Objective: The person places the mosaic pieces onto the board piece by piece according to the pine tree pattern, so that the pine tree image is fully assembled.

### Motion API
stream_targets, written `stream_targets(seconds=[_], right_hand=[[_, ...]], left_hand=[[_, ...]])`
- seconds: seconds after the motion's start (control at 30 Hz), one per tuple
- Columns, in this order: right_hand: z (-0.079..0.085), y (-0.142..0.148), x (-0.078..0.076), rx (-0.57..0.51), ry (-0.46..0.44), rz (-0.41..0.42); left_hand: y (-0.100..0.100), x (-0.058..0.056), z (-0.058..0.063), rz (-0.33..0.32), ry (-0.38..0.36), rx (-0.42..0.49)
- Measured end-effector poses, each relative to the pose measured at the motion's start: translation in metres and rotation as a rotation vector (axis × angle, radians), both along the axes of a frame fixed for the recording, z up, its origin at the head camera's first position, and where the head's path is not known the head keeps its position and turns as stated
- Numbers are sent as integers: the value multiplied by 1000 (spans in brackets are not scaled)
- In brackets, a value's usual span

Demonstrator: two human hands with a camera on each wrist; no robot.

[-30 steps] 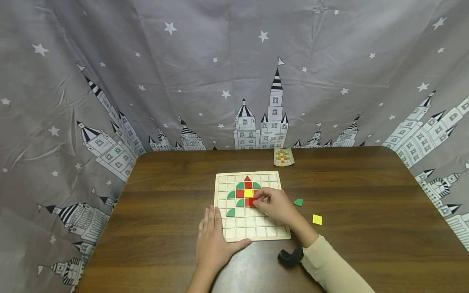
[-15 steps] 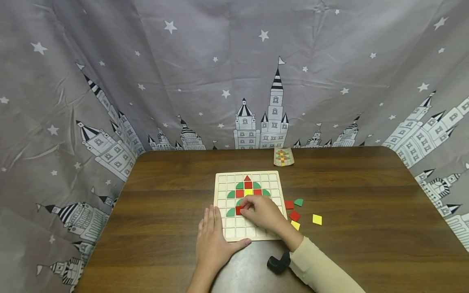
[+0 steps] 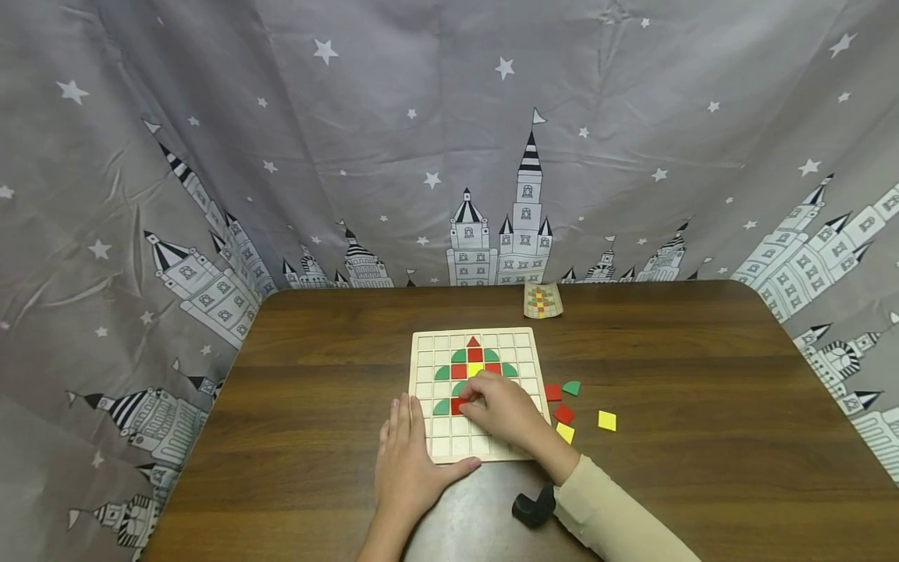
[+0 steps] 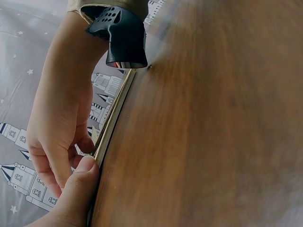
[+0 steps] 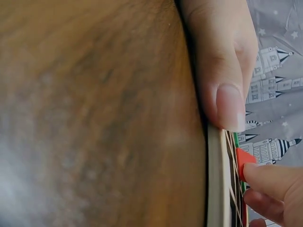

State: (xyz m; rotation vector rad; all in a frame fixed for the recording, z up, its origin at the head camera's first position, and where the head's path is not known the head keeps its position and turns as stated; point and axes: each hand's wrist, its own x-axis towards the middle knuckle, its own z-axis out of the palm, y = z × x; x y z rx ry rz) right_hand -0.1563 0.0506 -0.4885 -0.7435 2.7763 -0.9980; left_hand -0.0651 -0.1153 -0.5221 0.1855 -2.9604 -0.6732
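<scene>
My right hand [image 3: 502,406] pinches a red square tile [image 3: 457,406] between thumb and fingertips, over a cell of the pale wooden grid board [image 3: 516,449]. In the right wrist view that red tile [image 5: 245,163] stands tilted up from the board. My left hand [image 3: 410,460] rests on the board's lower left corner, fingers straight along the left edge and thumb along the front edge. Set in the board are a red triangle [image 3: 474,342], green quarter-circles [image 3: 442,373], red squares [image 3: 459,371] and a yellow square [image 3: 474,368]. My right hand covers several cells.
Right of the board lie red squares [image 3: 563,414], yellow squares [image 3: 607,421] and a green quarter-circle [image 3: 572,388]. A pattern card [image 3: 543,301] sits at the table's back edge. A black wrist device [image 3: 534,506] is by my right sleeve. A grey curtain [image 3: 393,140] hangs behind.
My right hand has moved left and down across the board with the red square tile, uncovering tiles on and beside the board. In the last half second it barely moves. The left hand stays put.
</scene>
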Motion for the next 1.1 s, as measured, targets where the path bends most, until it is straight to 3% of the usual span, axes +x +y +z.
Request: stream_targets(seconds=[0.33, 1.1], right_hand=[[0, 0, 2, 47, 71, 40], [0, 3, 6, 111, 91, 81]], left_hand=[[-1, 0, 0, 1, 0, -3], [-1, -1, -2, -6, 5, -7]])
